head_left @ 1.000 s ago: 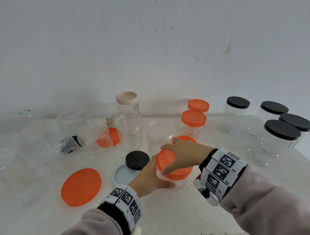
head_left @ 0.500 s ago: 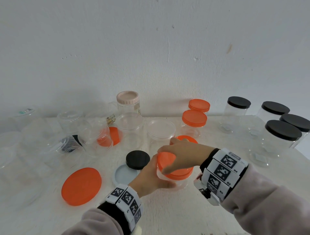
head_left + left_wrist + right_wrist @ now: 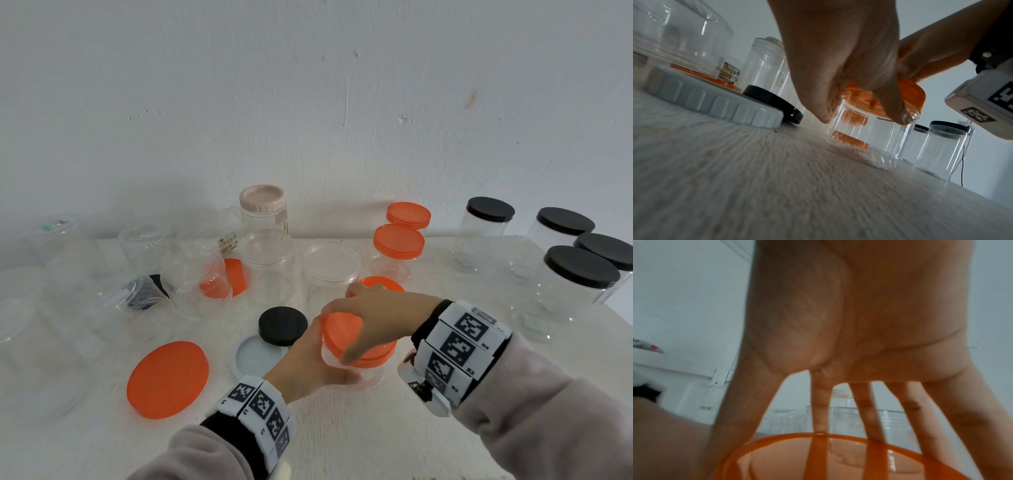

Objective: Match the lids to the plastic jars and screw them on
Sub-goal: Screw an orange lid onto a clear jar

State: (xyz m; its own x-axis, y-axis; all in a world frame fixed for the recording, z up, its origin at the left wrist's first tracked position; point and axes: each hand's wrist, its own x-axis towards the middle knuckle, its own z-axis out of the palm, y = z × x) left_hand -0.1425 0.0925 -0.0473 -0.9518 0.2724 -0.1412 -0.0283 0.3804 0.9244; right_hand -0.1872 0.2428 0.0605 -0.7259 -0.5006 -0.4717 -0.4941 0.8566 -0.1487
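From above, near the counter's [image 3: 342, 428] front edge, the left hand [image 3: 308, 363] wraps the small clear jar [image 3: 370, 375], likely to brace it, while the right hand [image 3: 373, 318] caps the orange lid [image 3: 342, 329].

The left wrist view shows fingertips [image 3: 900, 116] gripping the jar wall under the lid's skirt.

The right wrist view shows spread fingers [image 3: 820, 410] clamping the lid rim.

Pale grey-pink sleeves [image 3: 548, 421], white wristbands [image 3: 459, 346] with black square markers
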